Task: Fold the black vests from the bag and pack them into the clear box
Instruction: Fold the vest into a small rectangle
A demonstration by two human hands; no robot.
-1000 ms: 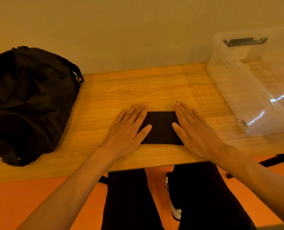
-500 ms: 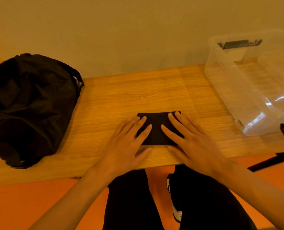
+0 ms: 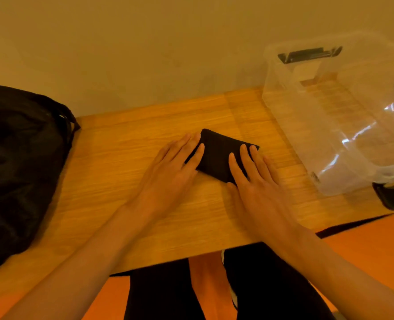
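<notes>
We press the folded black vest flat mid-tabletop, left hand and right hand laid straight-fingered on its ends, gripping nothing. The clear box sits at two o'clock and the bag at nine.

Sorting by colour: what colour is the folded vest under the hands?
Plain black, no pattern visible; the folded vest shows best in the head view.

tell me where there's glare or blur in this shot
Head view: a warm orange cast all over; white glare streaks on the clear plastic box; the black fabric bag sinks into near-detailless shadow; the folded black vest looks slightly soft, like the rest of the frame.
</notes>
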